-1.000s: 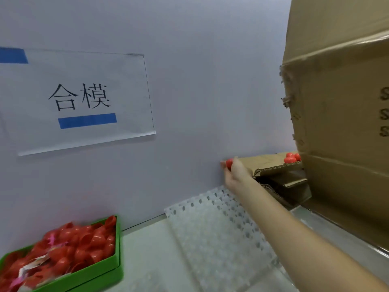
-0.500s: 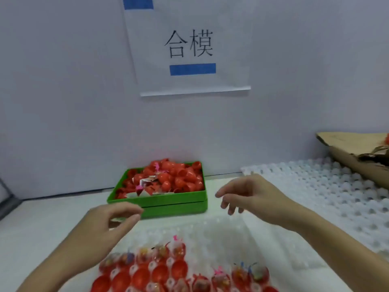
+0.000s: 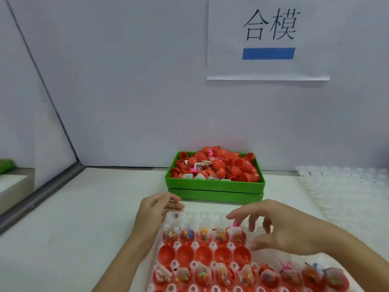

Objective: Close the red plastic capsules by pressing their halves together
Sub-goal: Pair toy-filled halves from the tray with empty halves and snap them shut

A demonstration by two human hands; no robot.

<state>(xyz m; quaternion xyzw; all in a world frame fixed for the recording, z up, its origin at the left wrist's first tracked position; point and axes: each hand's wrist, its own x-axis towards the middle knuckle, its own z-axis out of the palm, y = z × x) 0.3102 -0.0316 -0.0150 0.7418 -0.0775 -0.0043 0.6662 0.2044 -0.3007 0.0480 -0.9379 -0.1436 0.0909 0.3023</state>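
A clear plastic holder tray [image 3: 195,217] lies in front of me with rows of open red capsule halves [image 3: 203,252]. Some halves are empty, others hold small bagged toys [image 3: 221,236]. My left hand [image 3: 156,209] rests at the tray's far left corner with its fingers straight. Over the top row hovers my right hand [image 3: 280,226], fingers spread and loosely bent, holding nothing; its fingertips are just above a filled half with a pink piece [image 3: 235,224]. Behind the tray stands a green bin [image 3: 214,183] heaped with loose red capsule halves.
A stack of empty clear holder trays [image 3: 345,186] lies at the right. A grey wall with a paper sign [image 3: 268,39] closes off the back. A side panel and ledge [image 3: 14,186] bound the left.
My view has swung left and down from the cardboard box to the tray. My right hand came back from the box without the capsule it held. Both hands have dropped to the tray.
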